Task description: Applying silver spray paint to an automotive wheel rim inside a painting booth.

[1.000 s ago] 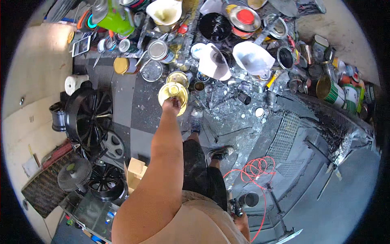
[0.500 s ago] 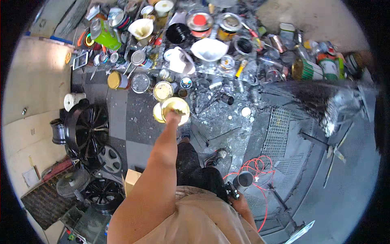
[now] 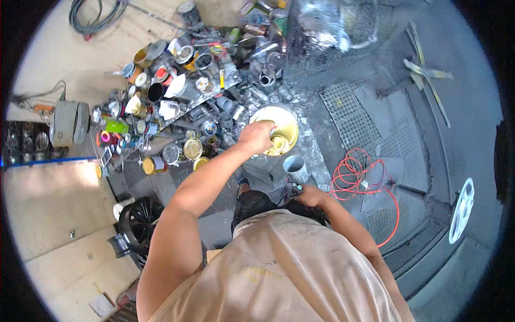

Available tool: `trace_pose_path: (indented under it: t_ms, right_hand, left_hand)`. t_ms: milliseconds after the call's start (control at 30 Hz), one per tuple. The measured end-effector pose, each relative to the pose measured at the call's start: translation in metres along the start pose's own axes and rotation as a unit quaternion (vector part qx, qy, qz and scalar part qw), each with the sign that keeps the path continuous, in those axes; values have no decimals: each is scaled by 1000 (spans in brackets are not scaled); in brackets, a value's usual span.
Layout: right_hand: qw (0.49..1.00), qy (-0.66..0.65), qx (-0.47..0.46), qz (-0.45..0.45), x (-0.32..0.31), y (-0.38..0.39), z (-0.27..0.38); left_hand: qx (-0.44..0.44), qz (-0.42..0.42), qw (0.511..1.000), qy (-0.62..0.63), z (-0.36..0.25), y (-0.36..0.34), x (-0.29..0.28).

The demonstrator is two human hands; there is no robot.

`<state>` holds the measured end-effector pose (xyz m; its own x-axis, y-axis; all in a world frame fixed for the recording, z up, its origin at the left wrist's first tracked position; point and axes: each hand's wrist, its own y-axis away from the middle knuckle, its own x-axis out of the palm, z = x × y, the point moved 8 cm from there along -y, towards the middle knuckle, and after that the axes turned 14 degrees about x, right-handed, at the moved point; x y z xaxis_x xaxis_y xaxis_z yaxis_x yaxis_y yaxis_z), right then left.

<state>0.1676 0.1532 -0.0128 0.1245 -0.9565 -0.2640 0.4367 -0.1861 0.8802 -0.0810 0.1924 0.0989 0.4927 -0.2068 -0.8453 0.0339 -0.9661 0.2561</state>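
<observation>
My left hand (image 3: pixel 256 138) is closed on the rim of a round can (image 3: pixel 287 119), whose pale yellow inside faces up toward me. Its contents cannot be told apart clearly from the coated walls. Low in front of my body, my right hand (image 3: pixel 308 196) grips a spray gun (image 3: pixel 290 191), its fingers wrapped around it and partly hidden. On top of the gun stands a grey cup (image 3: pixel 295 167) with its mouth uncovered. The can is held just beyond the cup, apart from it.
A cluttered bench (image 3: pixel 201 95) of paint cans and tools stands ahead to the left. Several tins, including a yellow one (image 3: pixel 154 165), line its near side. A red hose (image 3: pixel 358 174) lies coiled at right beside a metal grating (image 3: pixel 348 110). Black wheels (image 3: pixel 138 217) stand at left.
My left hand has raised the can from beside the other tins and brought it nearer. The spray gun in my right hand has come up and forward. My view has turned right.
</observation>
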Motion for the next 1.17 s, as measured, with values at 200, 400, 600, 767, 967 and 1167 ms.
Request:
trace_pose_path:
  t_ms: [200, 400, 600, 767, 967, 1167]
  right_hand:
    - [984, -157, -12, 81, -33, 78, 51]
    - [931, -334, -95, 112, -66, 127, 71]
    - [916, -336, -174, 137, -91, 164, 81]
    - [915, -324, -193, 146, -87, 167, 81]
    - [913, -314, -200, 168, -77, 153, 82]
    - [959, -243, -113, 92, -58, 114, 69]
  left_hand:
    - [203, -159, 959, -117, -122, -2, -78]
    - [330, -321, 857, -231, -200, 27, -137]
    - [365, -332, 828, -265, -228, 46, -156]
    - [366, -351, 816, -277, -230, 60, -157]
    - [341, -328, 842, -261, -215, 54, -142]
    - [280, -284, 892, -210, -170, 39, -107]
